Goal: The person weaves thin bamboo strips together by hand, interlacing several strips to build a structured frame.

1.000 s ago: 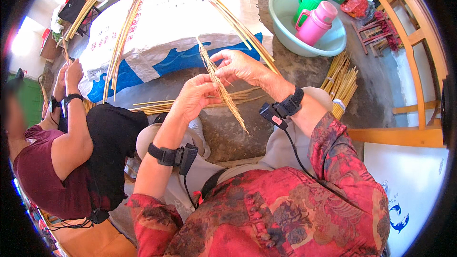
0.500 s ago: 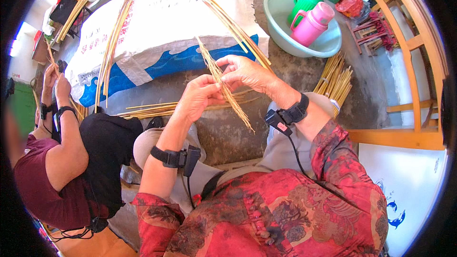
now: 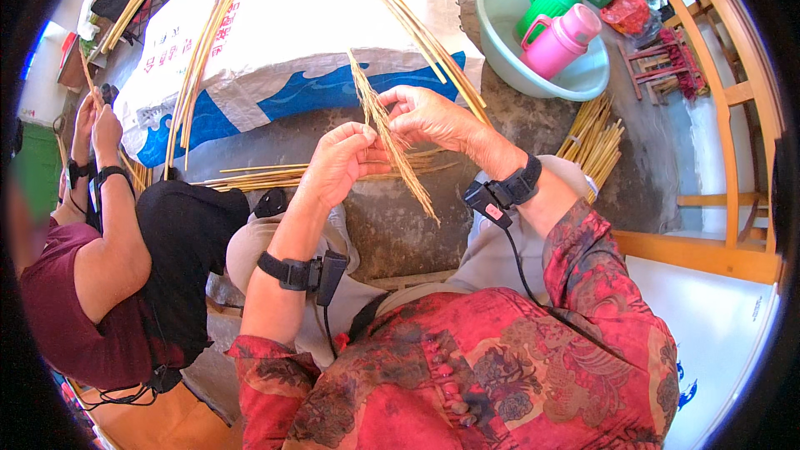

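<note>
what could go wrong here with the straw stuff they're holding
The straw sprig is thin and wispy, held up by the left hand and right hand, so a hard pinch or tug might snap strands.

The long stalks jut past the near edge of the white-and-blue sack; a brush of an arm or knee could knock them down.

The black cable hanging from the right wrist strap might snag.

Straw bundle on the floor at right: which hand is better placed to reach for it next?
Probably the right hand: it is nearer, on the same side as the straw bundle. The left hand sits farther away. Both hands are at the straw piece.
</note>
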Demonstrator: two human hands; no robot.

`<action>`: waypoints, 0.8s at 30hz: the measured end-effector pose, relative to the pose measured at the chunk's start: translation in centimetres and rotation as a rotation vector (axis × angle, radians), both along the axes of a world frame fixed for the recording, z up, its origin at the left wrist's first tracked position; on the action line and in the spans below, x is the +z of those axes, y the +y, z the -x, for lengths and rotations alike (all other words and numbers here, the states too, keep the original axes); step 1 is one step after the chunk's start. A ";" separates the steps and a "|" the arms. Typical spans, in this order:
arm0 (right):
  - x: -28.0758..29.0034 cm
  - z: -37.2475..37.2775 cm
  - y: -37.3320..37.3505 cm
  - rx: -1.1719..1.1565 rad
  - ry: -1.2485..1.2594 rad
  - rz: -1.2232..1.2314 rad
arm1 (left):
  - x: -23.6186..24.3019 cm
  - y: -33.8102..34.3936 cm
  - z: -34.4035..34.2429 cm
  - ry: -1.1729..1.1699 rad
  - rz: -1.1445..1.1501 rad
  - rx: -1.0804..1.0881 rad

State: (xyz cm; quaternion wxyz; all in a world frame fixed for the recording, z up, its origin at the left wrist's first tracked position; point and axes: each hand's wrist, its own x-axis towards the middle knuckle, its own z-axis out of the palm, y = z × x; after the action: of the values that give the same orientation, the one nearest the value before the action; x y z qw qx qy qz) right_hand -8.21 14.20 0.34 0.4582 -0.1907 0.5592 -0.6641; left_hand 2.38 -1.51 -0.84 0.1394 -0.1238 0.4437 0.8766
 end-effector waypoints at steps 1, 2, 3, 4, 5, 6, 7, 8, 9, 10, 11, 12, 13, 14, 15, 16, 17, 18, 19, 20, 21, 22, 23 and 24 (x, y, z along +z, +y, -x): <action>0.2 0.1 0.1 0.042 -0.009 -0.019 | -0.1 0.0 0.0 0.017 -0.019 -0.010; 0.4 0.2 0.1 0.084 -0.018 -0.038 | -0.1 0.0 0.0 0.017 -0.020 -0.008; 0.5 0.1 0.0 0.086 -0.019 -0.039 | 0.2 0.1 0.0 0.005 -0.002 -0.012; 0.6 0.0 0.0 0.079 -0.012 -0.045 | 0.4 0.3 0.1 -0.007 0.017 -0.015; 0.7 -0.1 0.0 0.072 -0.005 -0.052 | 0.4 0.5 0.1 -0.009 0.016 -0.014; 0.7 -0.1 -0.1 0.074 -0.006 -0.052 | 0.5 0.8 0.2 -0.036 0.076 -0.004; 0.7 -0.2 -0.2 0.074 0.009 -0.058 | 0.6 0.9 0.3 -0.064 0.135 0.004; 0.7 -0.3 -0.2 0.074 0.023 -0.063 | 0.5 0.9 0.3 -0.065 0.135 0.006; 0.6 -0.2 -0.2 0.074 0.024 -0.063 | 0.4 0.9 0.4 -0.037 0.131 0.002; 0.5 -0.1 -0.2 0.077 0.022 -0.052 | 0.3 1.0 0.4 -0.008 0.128 -0.002; 0.3 0.0 -0.2 0.081 0.021 -0.041 | 0.2 1.0 0.4 -0.008 0.127 -0.003; 0.3 0.1 -0.2 0.082 0.022 -0.041 | 0.2 0.9 0.3 -0.003 0.102 -0.001; 0.3 0.1 -0.1 0.078 0.020 -0.039 | 0.2 0.8 0.3 0.001 0.077 0.001; 0.3 0.2 0.0 0.075 0.018 -0.037 | 0.1 0.6 0.3 0.002 0.077 0.001; 0.3 0.2 0.0 0.076 0.018 -0.037 | -0.1 0.5 0.3 0.003 0.082 -0.006; 0.2 0.2 0.0 0.075 0.024 -0.041 | -0.1 0.4 0.3 0.003 0.086 -0.014; 0.1 0.2 0.0 0.074 0.031 -0.045 | -0.2 0.4 0.3 0.004 0.086 -0.013; 0.2 0.2 0.0 0.077 0.029 -0.043 | -0.1 0.3 0.3 -0.001 0.080 -0.012; 0.2 0.2 0.0 0.071 0.028 -0.047 | 0.0 0.3 0.3 -0.005 0.074 -0.012; 0.3 0.2 0.0 0.065 0.027 -0.050 | 0.1 0.4 0.3 -0.008 0.075 -0.009; 0.2 0.2 0.0 0.065 0.030 -0.051 | 0.2 0.5 0.4 -0.013 0.078 -0.009; -0.1 0.3 0.1 0.064 0.017 -0.041 | 0.2 0.5 0.4 -0.019 0.082 -0.009; -0.2 0.4 0.2 0.063 0.004 -0.031 | 0.2 0.5 0.5 -0.017 0.082 -0.008; -0.2 0.4 0.2 0.063 0.005 -0.030 | 0.2 0.5 0.5 -0.022 0.103 -0.011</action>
State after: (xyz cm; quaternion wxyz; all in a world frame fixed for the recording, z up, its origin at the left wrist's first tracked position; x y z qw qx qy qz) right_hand -8.63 14.40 0.17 0.4804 -0.2030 0.5641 -0.6402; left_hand 1.87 -0.99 -0.67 0.1426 -0.1382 0.4875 0.8502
